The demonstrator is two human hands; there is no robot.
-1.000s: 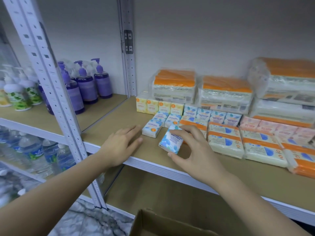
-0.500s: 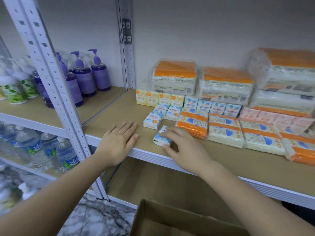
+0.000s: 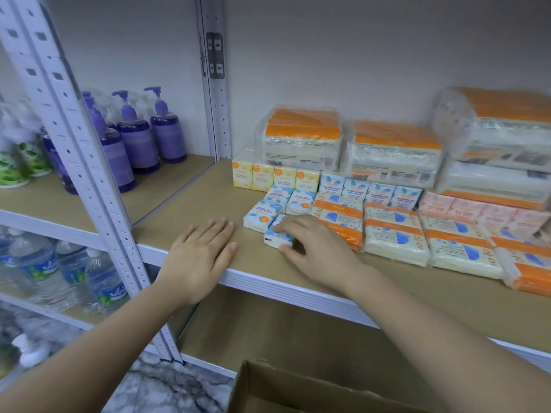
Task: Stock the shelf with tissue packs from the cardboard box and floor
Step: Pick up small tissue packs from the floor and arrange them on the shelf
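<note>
The right hand (image 3: 310, 248) is curling its fingers and thumb around a small blue-and-white plastic-wrapped tissue pack (image 3: 278, 236), holding it down flat on the tan wooden shelf board (image 3: 190, 201). The pack is sitting close to the front edge of the shelf, just in front of two more little blue packs (image 3: 262, 214) and beside the flat orange-and-white tissue packs (image 3: 338, 223).

The pack is looking a bit crooked next to its row. If the hand is letting go while pulling back, the slippery wrap could be sliding with the fingers, and the pack could be tipping off the front edge toward the brown cardboard box (image 3: 298, 389) below.

The left hand (image 3: 199, 257) is lying flat and open on the front edge, holding nothing. A bump from it could be pushing the row out of line.
</note>
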